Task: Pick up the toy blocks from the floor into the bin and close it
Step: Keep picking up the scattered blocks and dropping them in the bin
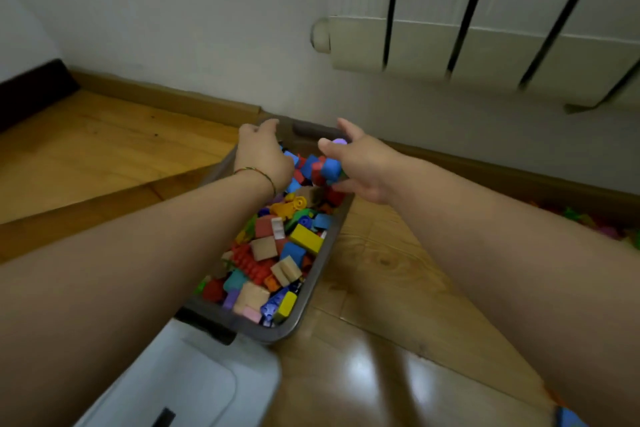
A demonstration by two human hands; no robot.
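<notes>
**Bin lies lengthwise toward the wall, right hand loaded above its far end**

I see the grey bin [249, 326] on the wooden floor [388, 291], its long axis running from just in front of me up toward the skirting board [485, 172] and leaning slightly right. Its far short end sits close against that board. The toy blocks [273, 253] fill it nearly to the rim.

My right hand [363, 168] hangs over the far end, fingers and thumb curled round a handful of blocks [330, 168] in blue, red and purple. My left hand [263, 156] is at the far-left corner with its fingers bent over the rim; I cannot tell whether it grips the rim or only rests there.

The white lid [180, 374] lies on the floor touching the bin's near end. Bare floor opens on both long sides. More loose blocks [588, 222] lie by the skirting far right, below the radiator [485, 45].
</notes>
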